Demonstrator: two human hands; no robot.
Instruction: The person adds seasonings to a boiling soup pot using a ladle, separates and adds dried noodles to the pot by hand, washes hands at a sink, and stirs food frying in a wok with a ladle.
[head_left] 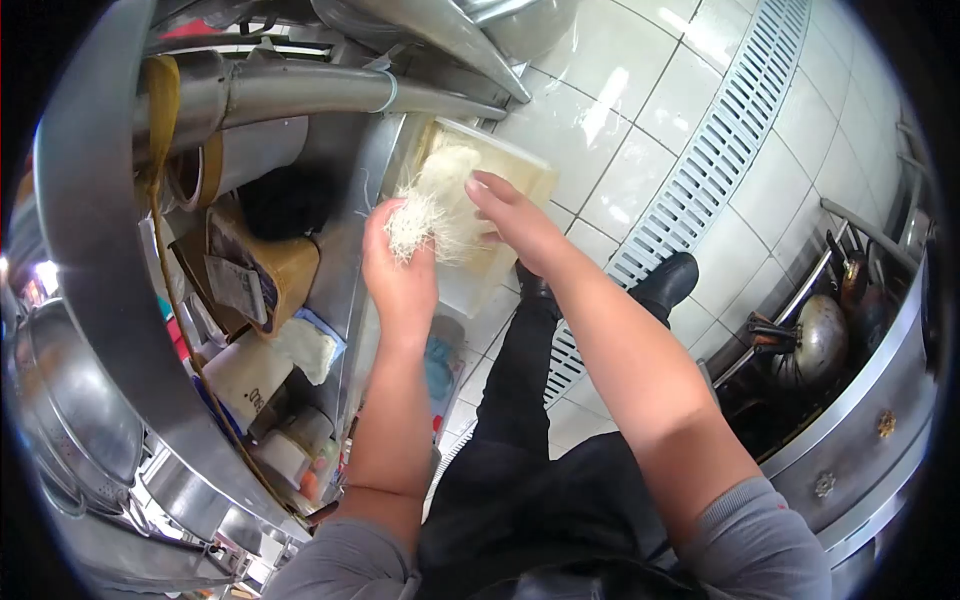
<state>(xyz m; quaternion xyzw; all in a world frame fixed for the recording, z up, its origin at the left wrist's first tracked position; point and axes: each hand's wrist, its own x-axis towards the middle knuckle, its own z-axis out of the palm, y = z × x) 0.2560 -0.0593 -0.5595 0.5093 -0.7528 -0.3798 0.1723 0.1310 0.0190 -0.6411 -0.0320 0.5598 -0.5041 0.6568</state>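
Observation:
My left hand [400, 285] is closed around a bundle of thin white noodles [413, 228], whose loose strand ends fan out past the thumb. Right of it, my right hand [518, 222] has its fingers apart and holds nothing that I can see. Its fingertips are close to the strands; whether they touch cannot be made out. Under both hands lies a pale, translucent plastic bin [530, 172] on the floor. A larger whitish clump [450, 168] of what looks like the same strands shows behind the bundle, at or over the bin.
A steel counter edge [85, 200] and a steel pipe [300, 88] run along the left. Below are a tan container [285, 280] and a shelf of packages. A slotted floor drain [690, 190] crosses the tiles. A wok [815, 340] hangs beside the stove at right.

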